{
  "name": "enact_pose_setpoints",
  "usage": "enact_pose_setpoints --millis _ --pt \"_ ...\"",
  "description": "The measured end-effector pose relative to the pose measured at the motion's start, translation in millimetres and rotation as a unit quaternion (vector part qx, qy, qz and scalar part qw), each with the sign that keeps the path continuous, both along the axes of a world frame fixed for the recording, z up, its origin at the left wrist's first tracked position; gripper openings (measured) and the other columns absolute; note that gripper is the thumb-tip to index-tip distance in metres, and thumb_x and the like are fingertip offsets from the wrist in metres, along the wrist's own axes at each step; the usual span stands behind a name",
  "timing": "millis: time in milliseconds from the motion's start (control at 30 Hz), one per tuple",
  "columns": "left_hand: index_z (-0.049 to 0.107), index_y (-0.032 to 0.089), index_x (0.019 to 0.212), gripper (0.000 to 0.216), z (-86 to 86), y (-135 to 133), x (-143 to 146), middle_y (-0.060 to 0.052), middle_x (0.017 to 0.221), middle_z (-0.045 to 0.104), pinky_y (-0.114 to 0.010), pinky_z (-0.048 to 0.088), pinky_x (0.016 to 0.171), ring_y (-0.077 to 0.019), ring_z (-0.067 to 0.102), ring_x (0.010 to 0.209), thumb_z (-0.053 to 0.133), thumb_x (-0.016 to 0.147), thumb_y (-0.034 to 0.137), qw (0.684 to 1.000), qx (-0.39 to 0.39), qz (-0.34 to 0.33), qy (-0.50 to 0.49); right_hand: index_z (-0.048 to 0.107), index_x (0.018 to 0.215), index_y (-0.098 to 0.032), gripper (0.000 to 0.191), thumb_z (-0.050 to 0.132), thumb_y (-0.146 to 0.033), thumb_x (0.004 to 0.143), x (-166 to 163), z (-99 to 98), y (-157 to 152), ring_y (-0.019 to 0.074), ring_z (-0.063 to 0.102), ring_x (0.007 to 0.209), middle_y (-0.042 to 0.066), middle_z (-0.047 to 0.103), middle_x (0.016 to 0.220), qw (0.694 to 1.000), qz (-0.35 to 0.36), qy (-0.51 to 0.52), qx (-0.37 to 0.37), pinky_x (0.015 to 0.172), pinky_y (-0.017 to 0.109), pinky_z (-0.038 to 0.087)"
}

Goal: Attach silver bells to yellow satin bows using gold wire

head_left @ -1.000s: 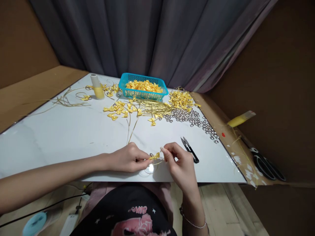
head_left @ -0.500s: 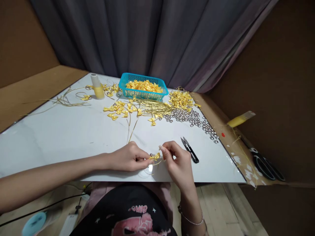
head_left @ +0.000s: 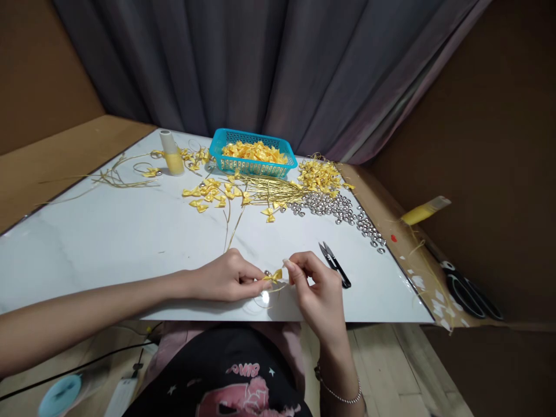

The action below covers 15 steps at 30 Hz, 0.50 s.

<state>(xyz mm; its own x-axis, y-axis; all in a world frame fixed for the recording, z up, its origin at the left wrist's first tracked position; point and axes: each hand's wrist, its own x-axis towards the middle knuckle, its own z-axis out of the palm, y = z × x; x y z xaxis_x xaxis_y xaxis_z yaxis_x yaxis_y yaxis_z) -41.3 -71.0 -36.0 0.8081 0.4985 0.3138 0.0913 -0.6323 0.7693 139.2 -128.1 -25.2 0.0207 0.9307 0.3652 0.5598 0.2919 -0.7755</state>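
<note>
My left hand point(head_left: 228, 278) and my right hand point(head_left: 315, 289) meet near the front edge of the white table point(head_left: 108, 237). Between their pinched fingertips sits a small yellow ribbon bow point(head_left: 273, 277) with a silver bell point(head_left: 267, 272) just behind it. A thin gold cord runs from the bow away across the table. Both hands have their fingers closed on the bow. Black thread snips point(head_left: 335, 264) lie just right of my right hand.
A blue basket point(head_left: 252, 152) of yellow bows stands at the back. In front of it lie loose bows point(head_left: 211, 194), gold cords point(head_left: 269, 190) and a heap of silver bells point(head_left: 339, 208). A yellow thread spool point(head_left: 171, 152) stands back left; black scissors point(head_left: 467, 289) lie far right.
The hands stay almost still; my right fingers shift slightly at the bow.
</note>
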Motion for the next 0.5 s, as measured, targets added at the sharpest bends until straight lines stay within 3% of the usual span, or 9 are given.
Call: enact_pose_setpoints --millis 500 --pt "0.043 0.014 0.049 0.037 4.2 -0.7 0.1 0.009 0.048 0.017 -0.02 0.014 0.037 -0.0048 0.016 0.042 0.048 0.086 0.016 1.0 -0.031 0.004 0.005 0.054 0.069 -0.019 0.02 0.051 -0.022 0.088 2.8 -3.5 1.9 0.0096 0.044 0.048 -0.004 0.051 0.054 1.0 -0.008 0.002 -0.012 0.048 0.021 0.036"
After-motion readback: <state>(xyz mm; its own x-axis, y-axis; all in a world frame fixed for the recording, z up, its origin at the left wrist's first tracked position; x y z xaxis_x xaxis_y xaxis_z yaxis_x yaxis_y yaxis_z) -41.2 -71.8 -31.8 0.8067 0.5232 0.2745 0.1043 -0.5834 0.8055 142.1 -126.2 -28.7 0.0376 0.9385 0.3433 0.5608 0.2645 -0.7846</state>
